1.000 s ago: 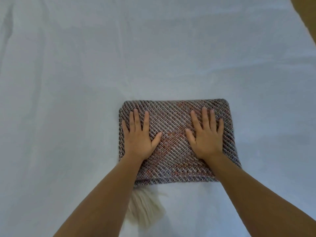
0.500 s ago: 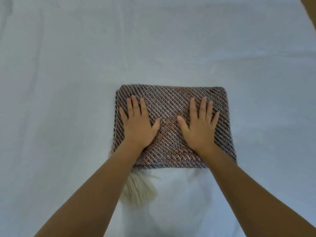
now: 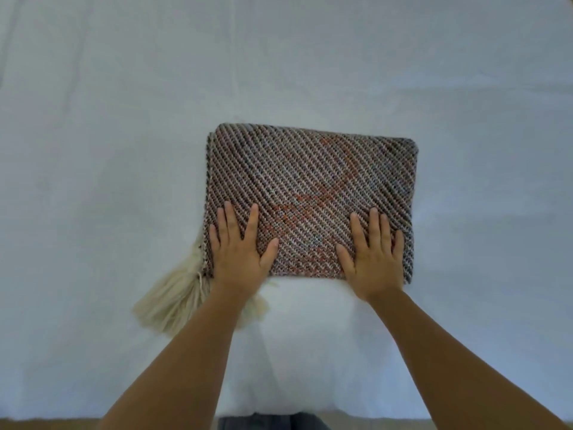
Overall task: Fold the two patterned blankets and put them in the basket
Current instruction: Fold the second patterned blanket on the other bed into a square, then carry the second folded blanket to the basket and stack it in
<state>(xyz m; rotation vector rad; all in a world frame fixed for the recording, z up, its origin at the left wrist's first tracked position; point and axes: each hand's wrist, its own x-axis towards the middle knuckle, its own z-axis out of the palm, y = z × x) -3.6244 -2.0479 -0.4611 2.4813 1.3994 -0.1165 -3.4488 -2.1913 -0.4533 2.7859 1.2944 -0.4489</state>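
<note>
Folded patterned blanket (image 3: 310, 187) lies at centre of a white sheet (image 3: 93, 150), hands apart and flat on its near edge: left hand (image 3: 240, 252) at near-left corner, right hand (image 3: 373, 256) at near-right, fingers straight, gripping nothing. Cream fringe (image 3: 173, 299) spills out near-left. Knit looks thick, soft, floppy, prob. light; best lifted w/ palms under left & right sides so folds hold. Basket not in view.
</note>
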